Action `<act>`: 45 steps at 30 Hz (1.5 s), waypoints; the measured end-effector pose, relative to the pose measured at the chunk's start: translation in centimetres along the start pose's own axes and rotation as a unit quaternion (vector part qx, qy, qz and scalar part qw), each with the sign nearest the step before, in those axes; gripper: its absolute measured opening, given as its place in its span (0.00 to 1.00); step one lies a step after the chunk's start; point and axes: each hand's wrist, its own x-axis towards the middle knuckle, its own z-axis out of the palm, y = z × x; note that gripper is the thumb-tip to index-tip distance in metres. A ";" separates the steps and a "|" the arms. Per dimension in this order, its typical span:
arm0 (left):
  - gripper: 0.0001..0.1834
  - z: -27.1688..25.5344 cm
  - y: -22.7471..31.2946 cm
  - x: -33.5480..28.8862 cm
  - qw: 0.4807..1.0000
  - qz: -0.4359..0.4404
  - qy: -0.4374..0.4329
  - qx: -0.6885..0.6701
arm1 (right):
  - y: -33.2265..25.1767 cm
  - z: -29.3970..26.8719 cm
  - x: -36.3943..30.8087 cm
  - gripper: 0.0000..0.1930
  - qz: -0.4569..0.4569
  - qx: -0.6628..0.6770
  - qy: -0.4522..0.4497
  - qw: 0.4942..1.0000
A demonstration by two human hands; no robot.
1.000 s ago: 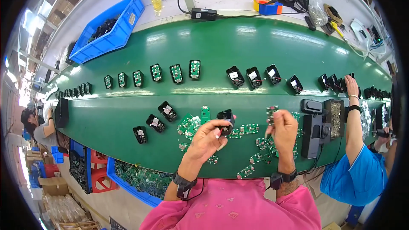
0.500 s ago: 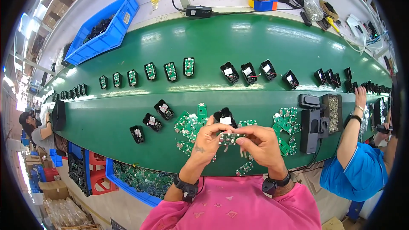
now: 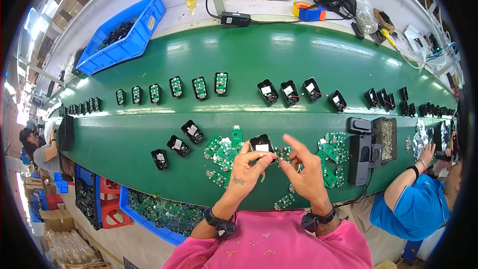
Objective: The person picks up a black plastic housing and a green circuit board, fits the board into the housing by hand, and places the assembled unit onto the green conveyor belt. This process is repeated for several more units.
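Note:
My left hand [image 3: 245, 170] is closed in a pinch, with the near end of a small green circuit board [image 3: 283, 153] at its fingertips. My right hand [image 3: 304, 172] is beside the board's other side, its index finger stretched up and its thumb apart, close to the board. Just beyond my left fingers, a black plastic housing [image 3: 260, 141] with a white patch inside lies open side up; its lower part is hidden. Loose circuit boards lie in a pile [image 3: 222, 152] to the left and another pile [image 3: 332, 149] to the right.
Three black housings [image 3: 178, 145] lie left of the boards. Rows of housings line the bench's far part, some holding boards [image 3: 199, 88]. A grey device [image 3: 361, 157] and a tray of small parts [image 3: 387, 142] stand right. A co-worker in blue [image 3: 413, 204] sits at right.
My right index finger has lifted off the circuit board and spread upward. The board has shifted right and away from me. The co-worker's arm at right has come down nearer the bench edge.

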 end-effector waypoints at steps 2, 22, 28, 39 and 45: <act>0.09 -0.1 0.0 0.3 0.998 0.039 0.026 0.046 | 0.3 -0.3 0.3 0.17 -0.014 -0.008 -0.046 0.999; 0.30 1.3 2.2 0.3 0.979 0.125 0.055 0.152 | 1.4 2.3 1.2 0.06 0.093 0.291 0.076 0.949; 0.42 0.5 1.3 0.4 0.994 0.044 -0.039 -0.095 | 2.2 2.4 1.1 0.06 0.103 0.204 0.088 0.969; 0.31 1.4 0.5 0.8 0.998 0.042 -0.005 -0.042 | 0.3 1.8 1.8 0.12 -0.168 -0.084 0.071 0.980; 0.29 2.0 0.8 0.5 0.994 0.011 -0.059 -0.094 | 1.9 1.9 1.8 0.04 -0.167 -0.030 0.062 0.983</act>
